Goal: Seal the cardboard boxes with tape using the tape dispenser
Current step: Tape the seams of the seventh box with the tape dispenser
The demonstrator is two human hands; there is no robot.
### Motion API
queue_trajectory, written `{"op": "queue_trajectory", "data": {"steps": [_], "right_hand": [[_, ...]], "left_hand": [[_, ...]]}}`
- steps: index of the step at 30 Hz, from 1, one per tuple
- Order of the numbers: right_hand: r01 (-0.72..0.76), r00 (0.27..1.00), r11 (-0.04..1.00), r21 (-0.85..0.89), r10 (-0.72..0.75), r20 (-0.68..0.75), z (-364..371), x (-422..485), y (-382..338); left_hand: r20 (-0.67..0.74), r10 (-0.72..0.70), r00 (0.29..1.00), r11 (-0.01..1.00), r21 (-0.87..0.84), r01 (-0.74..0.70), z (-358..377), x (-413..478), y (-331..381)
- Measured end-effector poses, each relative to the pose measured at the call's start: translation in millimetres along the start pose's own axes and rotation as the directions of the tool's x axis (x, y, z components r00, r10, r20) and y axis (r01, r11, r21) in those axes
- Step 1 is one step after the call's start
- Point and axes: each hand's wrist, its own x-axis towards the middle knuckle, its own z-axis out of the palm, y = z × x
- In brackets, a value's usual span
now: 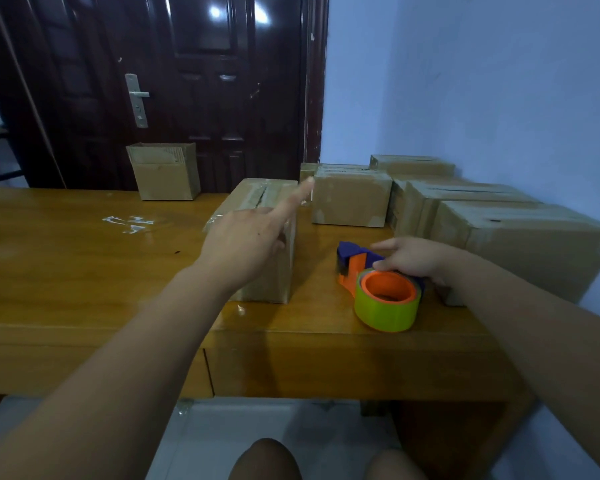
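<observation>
Tape dispenser (378,285) lies on the table (84,265) at 4 o'clock of the centre box (267,202), right hand (413,259) curled over its handle. Left hand (246,244) hovers over that box, index finger straight toward 1 o'clock, other fingers tucked, holding nothing.

We see a tape dispenser (352,268) that is orange with dark blue parts. The tape roll (385,315) on it is bright yellow-green, and the ring inside the roll is orange. The cardboard boxes (352,202) are plain light brown, and the near box (257,199) has a shiny see-through strip along its top. The table (84,258) is golden brown wood with darker wavy lines in it. The door (187,81) is a very dark red-brown and shiny, with a silver door handle (137,98). The wall (482,81) is pale blue. The floor (257,427) is whitish grey
</observation>
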Motion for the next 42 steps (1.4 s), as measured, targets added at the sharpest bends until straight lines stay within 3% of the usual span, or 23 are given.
{"op": "queue_trajectory", "data": {"steps": [2, 4, 7, 11, 12, 15, 17, 20, 27, 32, 38, 42], "right_hand": [[0.167, 0.973, 0.985, -0.038, -0.171, -0.154, 6, -3, -15], [0.378, 0.883, 0.924, -0.056, -0.378, -0.279, 15, -9, -35], [0.567, 0.767, 0.818, -0.099, -0.567, -0.301, 29, -16, -63], [0.641, 0.725, 0.759, -0.111, -0.647, -0.236, 43, -11, -73], [0.663, 0.705, 0.740, -0.112, -0.668, -0.238, 46, -7, -73], [0.697, 0.667, 0.710, -0.100, -0.693, -0.273, 49, 2, -69], [0.708, 0.653, 0.698, -0.110, -0.706, -0.275, 49, 5, -69], [0.732, 0.623, 0.673, -0.107, -0.725, -0.294, 50, 7, -69], [0.755, 0.645, 0.633, 0.169, -0.672, -0.364, 66, 18, -65], [0.747, 0.662, 0.576, 0.331, -0.685, -0.303, 77, 23, -61], [0.752, 0.654, 0.555, 0.357, -0.694, -0.300, 79, 23, -61], [0.760, 0.646, 0.571, 0.311, -0.719, -0.256, 73, 21, -58]], "left_hand": [[-0.005, -0.080, 0.997, 0.997, -0.009, 0.080, 0, 3, 4], [-0.018, -0.103, 0.995, 0.995, 0.005, 0.103, 3, 5, 9], [-0.038, -0.065, 0.997, 0.997, 0.029, 0.066, 1, 7, 16], [0.073, -0.068, 0.995, 0.933, -0.349, 0.089, -21, 5, 6], [0.045, -0.095, 0.994, 0.903, -0.416, 0.105, -23, 2, -3], [-0.104, -0.292, 0.951, 0.734, -0.661, 0.153, -18, -15, -35], [-0.054, -0.391, 0.919, 0.549, -0.815, 0.186, -6, -25, -54], [0.007, -0.339, 0.941, 0.451, -0.876, 0.169, 13, -38, -67], [-0.069, -0.225, 0.972, 0.470, -0.881, 0.047, 41, -53, -70], [-0.109, -0.263, 0.959, 0.440, -0.898, 0.019, 57, -56, -64], [-0.173, -0.340, 0.925, 0.420, -0.907, -0.015, 71, -50, -57], [-0.243, -0.341, 0.908, 0.490, -0.870, -0.049, 73, -48, -54]]}}
